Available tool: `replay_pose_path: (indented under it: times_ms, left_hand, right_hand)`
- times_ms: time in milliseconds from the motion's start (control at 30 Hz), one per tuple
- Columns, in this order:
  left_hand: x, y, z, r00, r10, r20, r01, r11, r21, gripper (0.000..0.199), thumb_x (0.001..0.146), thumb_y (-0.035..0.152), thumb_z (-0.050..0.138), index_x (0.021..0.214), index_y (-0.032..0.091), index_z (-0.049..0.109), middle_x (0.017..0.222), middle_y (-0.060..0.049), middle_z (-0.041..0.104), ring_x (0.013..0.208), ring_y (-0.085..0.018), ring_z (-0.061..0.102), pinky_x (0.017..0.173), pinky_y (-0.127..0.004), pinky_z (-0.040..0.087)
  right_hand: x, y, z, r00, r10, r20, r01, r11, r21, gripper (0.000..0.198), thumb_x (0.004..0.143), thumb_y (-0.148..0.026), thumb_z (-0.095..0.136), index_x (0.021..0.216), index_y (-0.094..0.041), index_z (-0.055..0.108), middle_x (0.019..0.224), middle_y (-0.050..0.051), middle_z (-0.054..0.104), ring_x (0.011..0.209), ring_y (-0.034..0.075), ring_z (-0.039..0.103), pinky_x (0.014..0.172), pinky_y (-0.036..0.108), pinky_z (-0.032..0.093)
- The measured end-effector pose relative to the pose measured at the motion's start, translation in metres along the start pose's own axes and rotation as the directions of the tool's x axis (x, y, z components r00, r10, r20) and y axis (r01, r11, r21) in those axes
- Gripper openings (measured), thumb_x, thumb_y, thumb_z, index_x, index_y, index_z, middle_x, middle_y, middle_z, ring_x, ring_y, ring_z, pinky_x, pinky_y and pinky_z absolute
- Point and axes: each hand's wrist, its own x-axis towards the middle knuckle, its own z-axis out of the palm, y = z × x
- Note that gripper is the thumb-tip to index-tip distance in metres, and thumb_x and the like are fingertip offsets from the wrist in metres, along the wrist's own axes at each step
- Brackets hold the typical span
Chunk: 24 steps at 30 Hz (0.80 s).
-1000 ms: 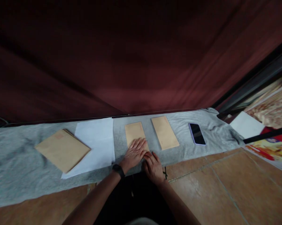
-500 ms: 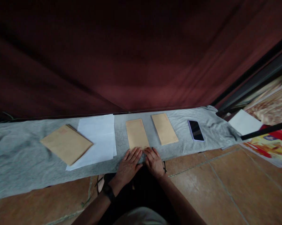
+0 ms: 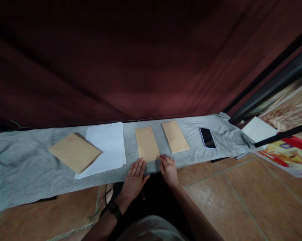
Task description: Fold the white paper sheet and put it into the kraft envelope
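Observation:
A brown paper envelope point(image 3: 147, 144) lies on the grey cloth point(image 3: 130, 147) straight in front of me. My left hand point(image 3: 133, 177) rests at its near left corner, fingers stretched out flat and thumb apart. At the near right corner, my right hand point(image 3: 169, 170) has its fingers curled and closed on the envelope's edge; the thumb is mostly hidden. Just to the right lies a thicker-looking brown envelope point(image 3: 175, 136). Left of my hands, a stack of brown envelopes point(image 3: 74, 151) partly covers white paper sheets point(image 3: 108, 147).
A phone point(image 3: 207, 138) in a purple case lies on the cloth at right. Dark red fabric point(image 3: 140, 67) hangs behind the cloth-covered surface. At far right are a dark metal bar point(image 3: 281, 136), a white sheet point(image 3: 259, 129) and a colourful printed box point(image 3: 289, 154). Tiles point(image 3: 231, 197) cover the floor.
My hands have moved apart to the envelope's two near corners. The right fingers, flatter before, are now curled at its edge. The view has shifted slightly.

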Motion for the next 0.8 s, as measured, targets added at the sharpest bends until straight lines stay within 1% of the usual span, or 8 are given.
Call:
replay_pose_path:
  times_ms: [133,200,300,367,500,667,733,800]
  left_hand:
    - [0.000,0.001,0.003,1.000,-0.008,-0.026,0.007,1.000,-0.027,0.056,0.099,0.042,0.045,0.148,0.014,0.044,0.154,-0.016,0.046,0.146,-0.028,0.039,0.119,-0.048,0.035]
    - [0.001,0.002,0.002,0.999,-0.013,-0.033,0.012,0.999,-0.048,0.055,0.100,0.040,0.044,0.148,0.016,0.044,0.153,-0.015,0.047,0.145,-0.028,0.040,0.118,-0.049,0.036]
    - [0.003,0.003,-0.001,0.999,-0.032,-0.037,0.029,0.997,-0.065,0.052,0.099,0.039,0.044,0.146,0.016,0.046,0.153,-0.015,0.048,0.143,-0.028,0.043,0.117,-0.048,0.037]
    - [0.006,0.005,-0.002,0.998,-0.055,-0.034,0.052,0.995,-0.082,0.050,0.099,0.037,0.044,0.144,0.016,0.048,0.150,-0.014,0.051,0.141,-0.028,0.045,0.116,-0.048,0.038]
    - [0.018,0.007,-0.003,0.989,-0.145,-0.039,0.137,0.978,-0.157,0.042,0.099,0.032,0.043,0.138,0.019,0.054,0.141,-0.012,0.059,0.130,-0.027,0.054,0.110,-0.048,0.044]
    - [0.028,0.004,0.004,0.964,-0.240,-0.109,0.191,0.920,-0.342,0.036,0.096,0.023,0.042,0.128,0.021,0.060,0.133,-0.010,0.062,0.126,-0.026,0.056,0.108,-0.048,0.046]
    - [0.030,0.001,0.007,0.947,-0.292,-0.130,0.201,0.860,-0.469,0.035,0.094,0.021,0.044,0.125,0.021,0.061,0.133,-0.011,0.062,0.129,-0.025,0.055,0.111,-0.047,0.044]
    - [0.031,-0.002,0.009,0.914,-0.389,-0.119,0.237,0.746,-0.622,0.035,0.093,0.022,0.047,0.125,0.020,0.061,0.132,-0.011,0.063,0.127,-0.024,0.056,0.112,-0.046,0.044]
  right_hand:
    - [0.017,-0.007,0.010,0.988,0.118,-0.100,-0.116,0.993,0.028,0.031,0.094,-0.017,0.048,0.118,-0.018,0.067,0.108,0.012,0.068,0.101,0.026,0.061,0.093,0.040,0.047]
    - [0.027,-0.010,0.015,0.966,0.236,-0.102,-0.223,0.967,0.127,0.026,0.090,-0.017,0.052,0.110,-0.019,0.069,0.099,0.012,0.068,0.096,0.025,0.062,0.090,0.038,0.048]
    - [0.040,-0.011,0.018,0.891,0.454,-0.007,-0.423,0.835,0.352,0.012,0.083,-0.018,0.059,0.089,-0.021,0.068,0.088,0.009,0.067,0.089,0.023,0.063,0.087,0.035,0.048]
    - [0.047,-0.008,0.017,0.852,0.522,0.047,-0.485,0.751,0.448,0.004,0.080,-0.020,0.061,0.080,-0.022,0.065,0.083,0.007,0.066,0.086,0.022,0.064,0.085,0.034,0.049]
    - [0.055,-0.001,0.016,0.816,0.566,0.119,-0.522,0.632,0.573,0.008,0.076,-0.028,0.066,0.073,-0.023,0.061,0.072,0.002,0.064,0.076,0.020,0.065,0.075,0.032,0.052]
    - [0.053,-0.008,0.020,0.748,0.594,0.295,-0.568,0.344,0.748,0.033,0.068,-0.049,0.073,0.082,-0.023,0.058,0.065,-0.003,0.062,0.055,0.017,0.063,0.055,0.033,0.056]
    - [0.050,-0.014,0.019,0.739,0.575,0.352,-0.559,0.230,0.797,0.043,0.062,-0.054,0.079,0.083,-0.022,0.058,0.065,-0.003,0.064,0.057,0.018,0.066,0.059,0.034,0.059]
    - [0.047,-0.018,0.017,0.738,0.548,0.394,-0.543,0.137,0.828,0.049,0.056,-0.054,0.085,0.081,-0.021,0.058,0.067,-0.001,0.066,0.061,0.019,0.068,0.064,0.035,0.061]
